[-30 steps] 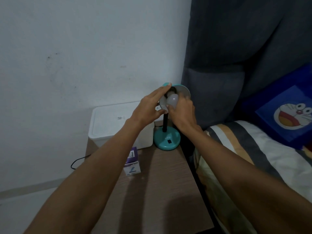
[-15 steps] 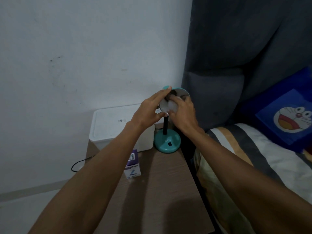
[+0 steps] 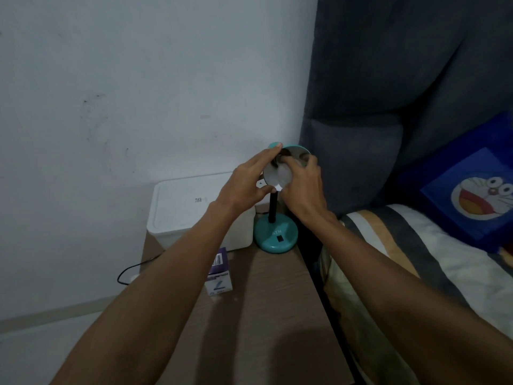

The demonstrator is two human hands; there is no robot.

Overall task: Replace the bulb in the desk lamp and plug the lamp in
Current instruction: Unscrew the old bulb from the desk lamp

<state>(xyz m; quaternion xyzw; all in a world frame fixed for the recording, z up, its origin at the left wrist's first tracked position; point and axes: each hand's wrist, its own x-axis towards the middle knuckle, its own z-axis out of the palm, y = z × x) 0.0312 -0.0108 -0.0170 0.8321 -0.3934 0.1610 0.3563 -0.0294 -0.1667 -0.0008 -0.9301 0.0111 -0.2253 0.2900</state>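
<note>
Since a second ago the bulb (image 3: 283,176) has sunk deeper into the lamp (image 3: 276,234) shade, right hand (image 3: 304,187) fingers closed around it. Left hand (image 3: 244,187), at 9 o'clock, pinches the shade rim. Light and probably fragile, the bulb wants gentle twisting by its globe.

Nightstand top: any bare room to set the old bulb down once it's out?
Yes. The near half of the nightstand is bare, between the purple bulb box and the bed-side edge. The far end is crowded: the white storage box and the teal lamp base sit side by side. Both hands work at the lamp shade.

lamp (image 3: 275,237) right of box (image 3: 194,209)
</note>
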